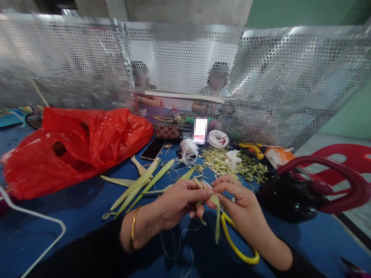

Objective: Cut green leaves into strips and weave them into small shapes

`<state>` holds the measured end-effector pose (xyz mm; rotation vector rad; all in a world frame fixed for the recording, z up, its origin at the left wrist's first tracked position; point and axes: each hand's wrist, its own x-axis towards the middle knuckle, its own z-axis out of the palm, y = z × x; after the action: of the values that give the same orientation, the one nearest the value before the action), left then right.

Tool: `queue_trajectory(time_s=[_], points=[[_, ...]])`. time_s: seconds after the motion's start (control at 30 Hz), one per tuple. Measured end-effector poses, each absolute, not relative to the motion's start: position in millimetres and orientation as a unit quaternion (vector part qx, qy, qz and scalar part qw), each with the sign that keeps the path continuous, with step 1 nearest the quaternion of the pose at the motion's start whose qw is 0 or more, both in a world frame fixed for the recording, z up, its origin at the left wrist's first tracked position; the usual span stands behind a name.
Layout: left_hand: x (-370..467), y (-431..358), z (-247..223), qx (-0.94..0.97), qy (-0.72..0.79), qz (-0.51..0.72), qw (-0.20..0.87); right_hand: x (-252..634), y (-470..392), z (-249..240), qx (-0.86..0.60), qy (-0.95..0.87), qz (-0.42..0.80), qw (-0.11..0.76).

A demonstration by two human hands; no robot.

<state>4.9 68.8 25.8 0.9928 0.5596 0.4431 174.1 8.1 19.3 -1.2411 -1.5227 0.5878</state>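
Note:
Above the blue table (98, 227), my left hand (184, 199) pinches a pale green leaf strip (217, 222), whose ends hang below the fingers. A gold bangle (133, 228) circles the left wrist. My right hand (242, 202) meets it from the other side, thumb and fingertips closed on the same strip; the exact pinch point is partly hidden. Under the right hand are scissors with yellow handles (239, 251), their blades mostly covered by my hands. Thin thread (178, 247) trails below. To the left of my hands lie several long pale green leaves (139, 187).
A red plastic bag (87, 143) fills the left side, with a phone (153, 148) beside it. Beyond my hands are white string (189, 150), a white spool (218, 138) and leaf scraps (216, 160). A black kettle (290, 197) stands right. Behind a perforated screen (179, 58) sit two people.

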Motion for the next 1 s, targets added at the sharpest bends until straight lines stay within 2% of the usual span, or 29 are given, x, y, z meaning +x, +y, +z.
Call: queue_trajectory(time_s=[0.23,0.43,0.67,1.0], points=[[4.8,68.0,34.2,0.509,0.312,0.248,0.763,177.9,8.1,22.8,-0.552,-0.612,0.194,0.532],[7.6,68.1,36.4,0.535,0.349,0.279,0.717,179.7,4.0,30.3,-0.570,-0.649,0.203,0.461],[7.5,68.0,34.1,0.552,0.351,0.283,0.701,177.7,4.0,27.1,-0.554,-0.682,0.228,0.420],[10.3,66.9,32.6,0.546,0.376,0.287,0.691,172.5,1.1,27.6,-0.555,-0.675,0.236,0.426]])
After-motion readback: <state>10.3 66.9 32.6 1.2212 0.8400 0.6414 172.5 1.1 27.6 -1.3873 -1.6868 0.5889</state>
